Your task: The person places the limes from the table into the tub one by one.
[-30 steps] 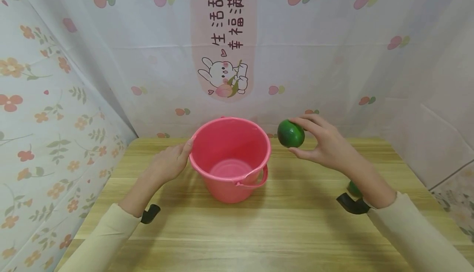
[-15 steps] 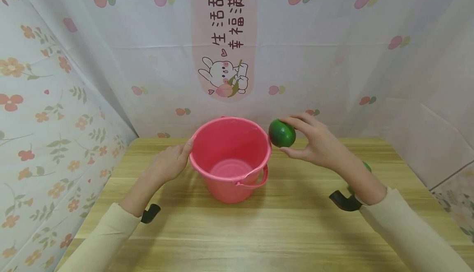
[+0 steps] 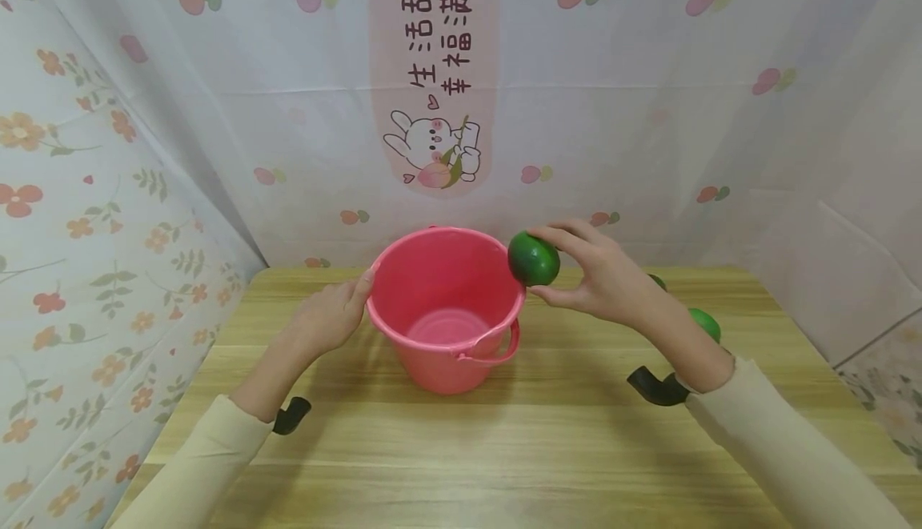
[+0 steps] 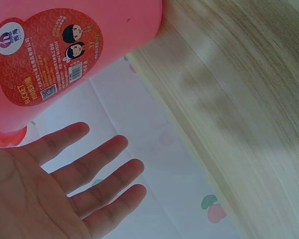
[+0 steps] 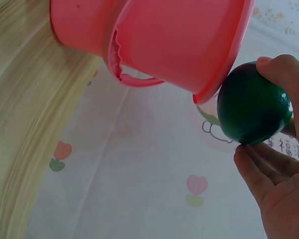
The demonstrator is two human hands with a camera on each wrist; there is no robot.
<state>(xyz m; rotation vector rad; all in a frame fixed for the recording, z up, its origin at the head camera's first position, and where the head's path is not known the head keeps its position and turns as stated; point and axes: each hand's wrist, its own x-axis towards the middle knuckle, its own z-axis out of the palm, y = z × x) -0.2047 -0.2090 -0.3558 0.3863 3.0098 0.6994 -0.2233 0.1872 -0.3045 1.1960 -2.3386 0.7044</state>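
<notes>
A pink plastic bucket (image 3: 446, 369) stands upright on the wooden table, its mouth facing up and its inside bare. My left hand (image 3: 327, 313) touches the bucket's left rim with its thumb side. The left wrist view shows that hand's fingers (image 4: 107, 164) straight and spread beside the labelled wall. Between thumb and fingertips, my right hand (image 3: 601, 273) pinches a round, glossy dark green fruit (image 3: 534, 258). The fruit is up at the bucket's right rim, overlapping it in the head view. In the right wrist view it is right beside the rim's outer edge.
A second green fruit (image 3: 706, 324) lies on the table (image 3: 461, 465) by my right forearm, with part of another green thing (image 3: 657, 282) behind the arm. The bucket's handle (image 3: 497, 359) hangs down at its front right. A printed curtain (image 3: 612, 113) rises behind the table.
My right hand has moved left with the green fruit, from right of the bucket to its rim. More of the green things behind the forearm now shows. My left hand has stayed put.
</notes>
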